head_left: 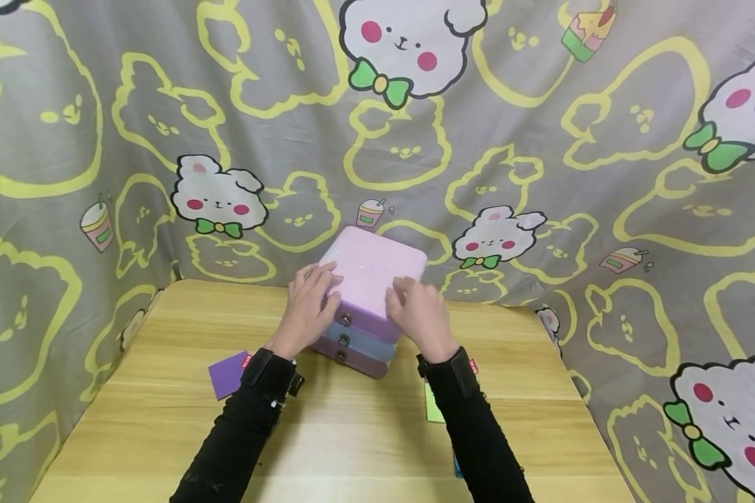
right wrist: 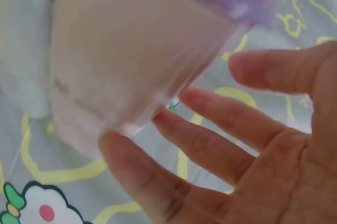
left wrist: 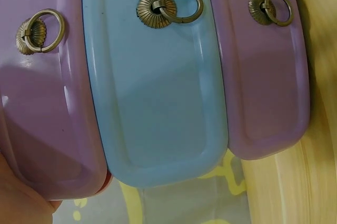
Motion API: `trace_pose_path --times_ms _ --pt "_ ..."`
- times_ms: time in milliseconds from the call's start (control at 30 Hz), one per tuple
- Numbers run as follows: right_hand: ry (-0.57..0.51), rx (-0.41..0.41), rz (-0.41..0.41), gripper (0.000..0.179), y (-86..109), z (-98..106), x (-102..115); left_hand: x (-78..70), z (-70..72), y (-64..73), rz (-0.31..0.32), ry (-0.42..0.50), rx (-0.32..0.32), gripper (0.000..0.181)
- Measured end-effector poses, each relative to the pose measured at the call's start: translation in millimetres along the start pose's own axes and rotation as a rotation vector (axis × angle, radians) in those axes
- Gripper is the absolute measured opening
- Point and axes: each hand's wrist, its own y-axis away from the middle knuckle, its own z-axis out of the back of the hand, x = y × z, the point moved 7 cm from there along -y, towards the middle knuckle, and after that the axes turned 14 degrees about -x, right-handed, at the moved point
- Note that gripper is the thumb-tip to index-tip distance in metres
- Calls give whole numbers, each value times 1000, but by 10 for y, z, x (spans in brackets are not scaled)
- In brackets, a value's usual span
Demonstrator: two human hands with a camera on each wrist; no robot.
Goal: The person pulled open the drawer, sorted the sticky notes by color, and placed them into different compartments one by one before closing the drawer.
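A small chest of drawers [head_left: 374, 269] with a pale pink top stands at the table's back, turned at an angle. Its front has a purple top drawer [left wrist: 47, 98], a light blue middle drawer [left wrist: 152, 98] and a purple bottom drawer [left wrist: 266, 82], each with a brass ring pull. All the drawers sit closed. My left hand [head_left: 305, 307] rests on the chest's left upper edge, fingers lying over the top. At the right upper edge is my right hand [head_left: 421, 314]; its fingers are spread and loosely bent, fingertips right at the chest's side in the right wrist view.
A purple square [head_left: 226, 376] with a red tag lies left of the chest. Partly under the right forearm are a light green card [head_left: 435, 404] and a blue item [head_left: 457, 467]. A patterned grey curtain [head_left: 403, 168] hangs behind and around the wooden table [head_left: 352, 433].
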Motion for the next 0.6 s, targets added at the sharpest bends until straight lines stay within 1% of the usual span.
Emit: trace_pose_path --times_ms 67,167,267,333,500,600 --pt "25 21 4 23 -69 -10 -53 -3 3 -2 -4 0 -7 32" --pt "55 29 -1 24 -189 -34 -144 -7 3 -9 -9 2 -15 32" --pt "73 40 -4 32 -309 -84 -238 -3 -2 -5 -9 5 -15 32" --pt "71 43 13 30 -381 -125 -281 4 -7 4 -3 6 -11 32" --pt "49 91 72 27 -544 -283 -354 8 -7 18 7 8 -4 33" --pt "52 116 76 31 -631 -384 -400 8 -9 18 7 7 -2 33"
